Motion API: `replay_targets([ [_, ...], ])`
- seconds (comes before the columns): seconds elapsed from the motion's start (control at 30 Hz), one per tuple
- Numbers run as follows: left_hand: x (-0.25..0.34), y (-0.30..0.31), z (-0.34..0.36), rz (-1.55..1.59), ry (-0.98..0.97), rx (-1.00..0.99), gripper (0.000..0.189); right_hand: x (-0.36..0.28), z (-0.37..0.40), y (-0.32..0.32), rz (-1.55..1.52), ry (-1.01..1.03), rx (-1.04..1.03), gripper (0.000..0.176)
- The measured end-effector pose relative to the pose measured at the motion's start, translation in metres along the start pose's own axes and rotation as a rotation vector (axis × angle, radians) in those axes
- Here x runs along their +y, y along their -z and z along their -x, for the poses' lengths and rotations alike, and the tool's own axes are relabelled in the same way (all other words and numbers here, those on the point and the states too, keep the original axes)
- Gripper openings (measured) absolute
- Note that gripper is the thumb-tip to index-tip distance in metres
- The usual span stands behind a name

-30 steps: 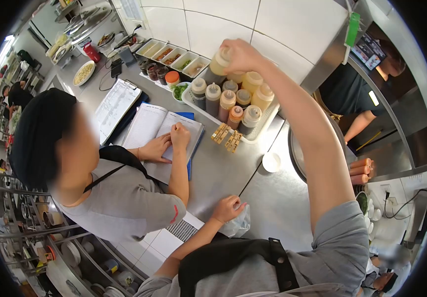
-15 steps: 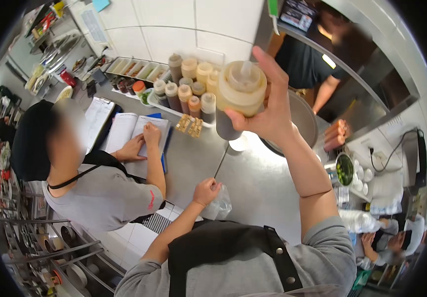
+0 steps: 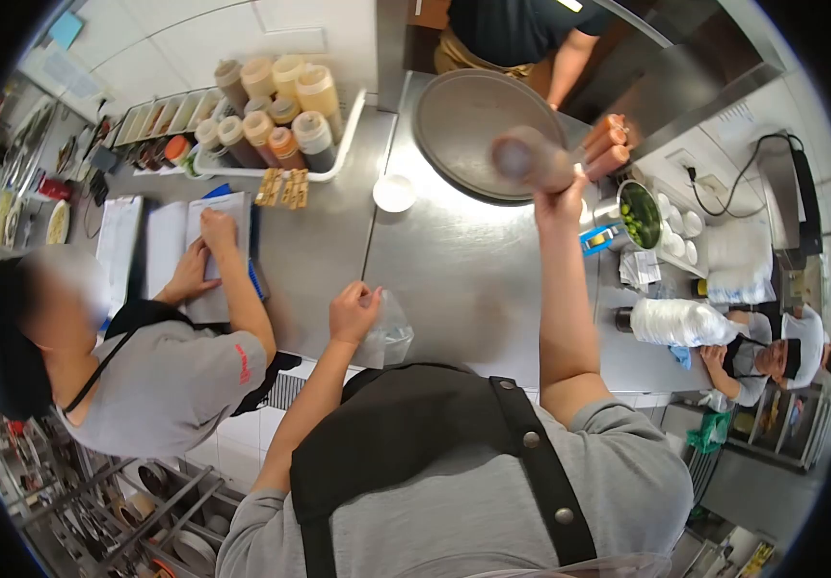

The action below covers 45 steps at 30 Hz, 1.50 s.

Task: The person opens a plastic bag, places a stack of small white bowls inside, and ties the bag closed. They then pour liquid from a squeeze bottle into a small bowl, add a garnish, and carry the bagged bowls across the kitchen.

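Observation:
My right hand (image 3: 560,202) is raised beyond the counter's middle, its fingers closed around a squeeze bottle (image 3: 529,159) with dark contents. The bottle is smeared by motion and lies tilted, its dark end pointing left. It hides part of a large round grey tray (image 3: 473,120). My left hand (image 3: 355,313) is near the counter's front edge, closed on the top of a clear plastic bag (image 3: 391,335). What the bag contains is hard to make out. A small white bowl (image 3: 395,193) sits on the steel counter between my hands.
At the back left, a white bin (image 3: 356,116) holds several sauce bottles, with wooden clips (image 3: 282,189) on its front. A co-worker (image 3: 165,385) writes in a notebook (image 3: 170,241). On the right stand orange-red bottles (image 3: 606,149), a pot of greens (image 3: 639,214) and stacked white lids (image 3: 680,323).
My right hand has moved lower and to the right, and the bottle has gone from upright to tilted. The view has shifted. My left hand keeps hold of the bag.

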State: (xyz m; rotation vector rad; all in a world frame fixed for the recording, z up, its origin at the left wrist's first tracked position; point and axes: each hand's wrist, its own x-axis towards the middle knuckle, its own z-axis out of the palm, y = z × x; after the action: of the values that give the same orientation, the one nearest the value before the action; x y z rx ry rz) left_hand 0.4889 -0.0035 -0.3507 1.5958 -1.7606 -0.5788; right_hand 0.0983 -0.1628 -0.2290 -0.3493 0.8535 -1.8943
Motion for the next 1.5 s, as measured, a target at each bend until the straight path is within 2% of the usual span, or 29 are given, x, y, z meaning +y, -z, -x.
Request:
replay_targets([
  [0.03, 0.003, 0.001, -0.003, -0.002, 0.006, -0.003, 0.03, -0.001, 0.015, 0.003, 0.125, 0.045, -0.101, 0.042],
  [0.1, 0.008, 0.004, -0.001, -0.01, 0.031, -0.016, 0.031, 0.006, 0.038, -0.009, 0.503, 0.374, 0.095, 0.056],
  [0.17, 0.006, 0.002, -0.001, -0.003, 0.034, -0.015, 0.031, -0.004, 0.059, -0.021, 1.081, 0.723, -0.029, 0.071],
  [0.23, 0.006, 0.001, -0.001, 0.005, 0.037, -0.006, 0.031, 0.0, 0.062, -0.018, 1.078, 0.771, -0.23, 0.077],
  [0.33, 0.007, 0.001, -0.002, 0.019, 0.032, 0.005, 0.03, 0.011, 0.076, -0.008, 1.003, 0.613, -0.325, 0.084],
  [0.43, 0.008, 0.005, -0.002, 0.013, 0.024, 0.009, 0.029, 0.032, 0.086, 0.016, 1.237, 0.931, -0.37, 0.087],
  [0.47, 0.009, 0.005, -0.003, 0.012, 0.02, 0.01, 0.029, 0.041, 0.088, 0.023, 1.276, 0.959, -0.337, 0.092],
  [0.57, 0.01, 0.004, -0.002, 0.009, 0.013, 0.014, 0.029, 0.056, 0.111, -0.011, 1.052, 0.62, -0.194, 0.101],
  [0.6, 0.009, 0.004, -0.002, 0.008, 0.007, 0.017, 0.029, 0.059, 0.106, -0.013, 1.301, 0.697, -0.18, 0.102],
  [0.7, 0.011, 0.008, -0.002, 0.005, 0.04, -0.011, 0.029, 0.073, 0.079, 0.0, 1.151, 0.432, -0.442, 0.087],
  [0.8, 0.012, 0.007, -0.002, 0.016, 0.023, 0.039, 0.028, 0.057, 0.068, -0.047, 1.397, 0.351, -0.693, 0.071],
  [0.9, 0.01, 0.007, -0.003, -0.018, 0.015, 0.038, 0.029, 0.052, 0.059, -0.075, 1.783, 0.292, -0.942, 0.066],
  [1.03, 0.009, 0.008, -0.003, -0.006, 0.023, 0.024, 0.028, 0.064, 0.044, -0.087, 2.208, 0.091, -1.129, 0.07],
  [1.23, 0.009, 0.008, -0.003, -0.004, 0.006, 0.04, 0.027, 0.088, 0.03, -0.106, 2.471, 0.002, -1.324, 0.072],
  [1.33, 0.01, 0.009, -0.004, 0.006, 0.002, 0.046, 0.027, 0.098, 0.03, -0.122, 2.575, -0.039, -1.322, 0.075],
  [1.5, 0.009, 0.009, -0.004, 0.008, 0.017, 0.031, 0.026, 0.106, 0.029, -0.15, 2.733, -0.119, -1.383, 0.063],
])
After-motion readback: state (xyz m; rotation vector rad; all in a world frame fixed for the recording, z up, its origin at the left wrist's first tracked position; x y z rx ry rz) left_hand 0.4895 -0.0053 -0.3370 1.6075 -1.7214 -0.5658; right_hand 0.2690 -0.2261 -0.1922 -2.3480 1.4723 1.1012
